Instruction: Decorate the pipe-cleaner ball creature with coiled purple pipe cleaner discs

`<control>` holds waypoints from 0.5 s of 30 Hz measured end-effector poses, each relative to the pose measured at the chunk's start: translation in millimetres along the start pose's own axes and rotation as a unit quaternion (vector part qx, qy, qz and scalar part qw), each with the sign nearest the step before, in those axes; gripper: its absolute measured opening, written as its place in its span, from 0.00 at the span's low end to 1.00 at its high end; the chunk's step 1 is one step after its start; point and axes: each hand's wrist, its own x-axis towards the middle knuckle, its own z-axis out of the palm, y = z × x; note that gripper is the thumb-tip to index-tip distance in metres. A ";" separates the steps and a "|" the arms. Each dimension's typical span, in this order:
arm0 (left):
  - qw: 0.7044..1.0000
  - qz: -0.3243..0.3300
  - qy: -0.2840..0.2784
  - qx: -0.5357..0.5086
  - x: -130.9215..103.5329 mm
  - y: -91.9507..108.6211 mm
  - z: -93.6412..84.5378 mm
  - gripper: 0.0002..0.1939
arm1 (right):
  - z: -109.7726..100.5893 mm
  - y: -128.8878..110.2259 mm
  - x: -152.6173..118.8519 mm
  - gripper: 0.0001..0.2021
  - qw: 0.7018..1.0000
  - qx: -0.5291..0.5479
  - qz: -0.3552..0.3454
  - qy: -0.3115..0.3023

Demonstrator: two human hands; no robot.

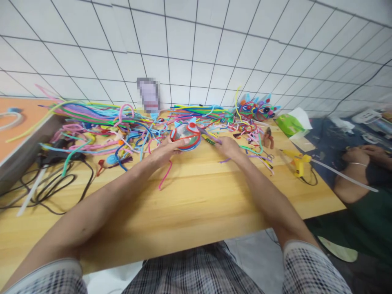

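Note:
My left hand [168, 149] is closed around the side of a round clear ball [185, 136] above the table. Red and blue pipe cleaners band the ball, and small light-blue points with red bits stick up from its top. To its right, my right hand [228, 147] is closed on a thin purple strip, seemingly a pipe cleaner [211, 134], that reaches toward the ball. Whether the strip touches the ball I cannot tell. Just by the right fingers is a yellow-and-black item [209, 141], too blurred to name. A pink pipe cleaner [165, 175] lies below the left hand.
Loose pipe cleaners [88, 114] pile along the wall. A black glue gun [58, 153] with coiled cable is left; a yellow glue gun [298, 161] and pliers [268, 139] are right. Decorated balls [257, 109] stand behind. Another person's hands [361, 157] show at far right.

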 end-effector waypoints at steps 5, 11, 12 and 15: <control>0.996 0.056 0.056 -0.043 -1.1 14.0 -22.7 0.31 | 25.3 -46.1 -8.4 0.14 0.999 -0.017 -0.023 -0.026; 0.989 0.088 0.114 -0.028 1.9 10.5 -26.6 0.36 | 21.3 -53.6 -7.9 0.16 0.999 0.003 -0.034 0.019; 0.989 0.088 0.114 -0.019 2.0 9.3 -24.9 0.36 | 19.5 -46.9 -7.3 0.17 0.999 -0.001 -0.003 0.041; 0.991 0.089 0.104 0.009 1.9 7.0 -13.2 0.36 | 21.3 -28.0 -5.5 0.17 0.997 0.043 0.065 0.029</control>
